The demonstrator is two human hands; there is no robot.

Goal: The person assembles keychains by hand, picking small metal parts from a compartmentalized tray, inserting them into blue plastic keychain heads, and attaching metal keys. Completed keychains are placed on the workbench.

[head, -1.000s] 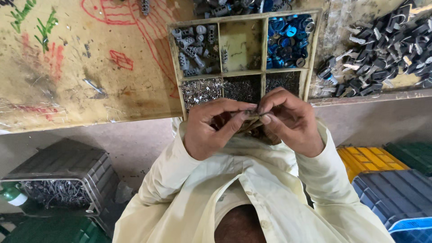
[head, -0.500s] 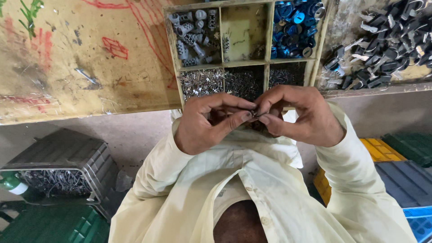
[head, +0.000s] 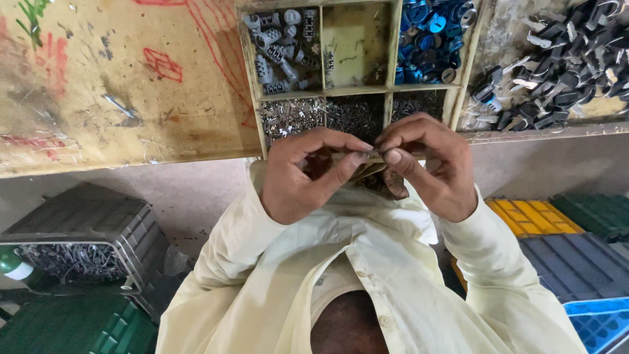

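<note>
Over the near edge of the table (head: 98,98), both hands meet just in front of a divided wooden tray (head: 391,92). The left hand (head: 308,174) has its thumb and forefinger closed in a narrow grip on a small brownish metal piece (head: 367,167), and the right hand (head: 426,164) pinches the same piece from the other side, thumb pressed flat against it. The piece sits between the two sets of fingertips, below the tray's front row and above the person's pale yellow shirt (head: 367,275). What kind of part it is cannot be told; most of it is covered by fingers.

Compared with half a second ago, the hands hold the same pose and the same pinch, and the piece has not left them. The view has shifted slightly, so the tray sits a little higher and further left in the picture.

The tray's back compartments hold silver cylinders (head: 278,49) and blue round parts (head: 429,29), with a nearly bare cell between them. Its front cells carry small dark and silvery bits. A heap of black metal parts (head: 557,62) lies to the right on the table. Below, a grey crate (head: 78,236) holds metal scraps, and yellow, green and blue crates stand at the right.
</note>
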